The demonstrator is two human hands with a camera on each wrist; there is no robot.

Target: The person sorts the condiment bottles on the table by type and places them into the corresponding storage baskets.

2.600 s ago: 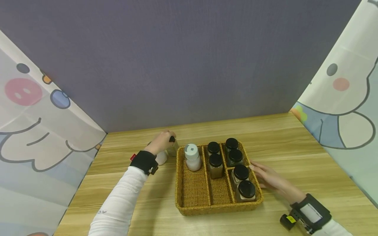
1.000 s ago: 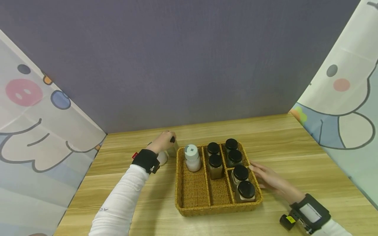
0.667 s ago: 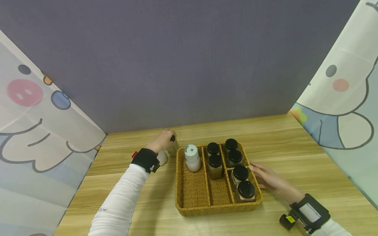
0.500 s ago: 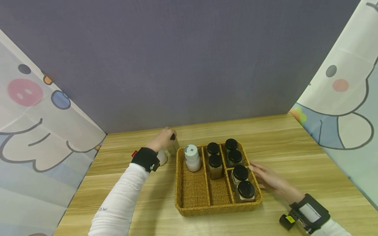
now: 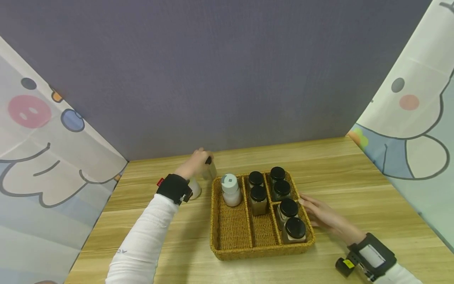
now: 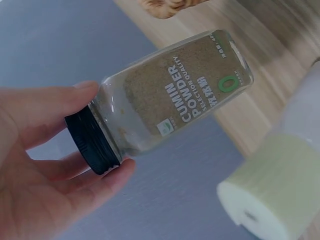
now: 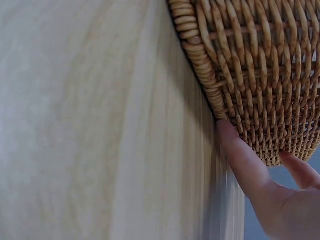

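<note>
L hand (image 6: 35, 170) fingers pinch cumin jar (image 6: 175, 97) by cap; R hand (image 5: 320, 215) flat vs basket (image 5: 227, 246).

Even soft light, wide-angle edge distortion

In the head view, the left hand (image 5: 193, 167) covers most of the cumin powder jar (image 5: 210, 170), so its label cannot be read there. The white bottle (image 5: 194, 188) behind the left wrist is half hidden. In the left wrist view this white bottle (image 6: 280, 190) is blurred and cut by the edge. The right hand (image 7: 272, 192) is cut off at the frame's corner.
</note>
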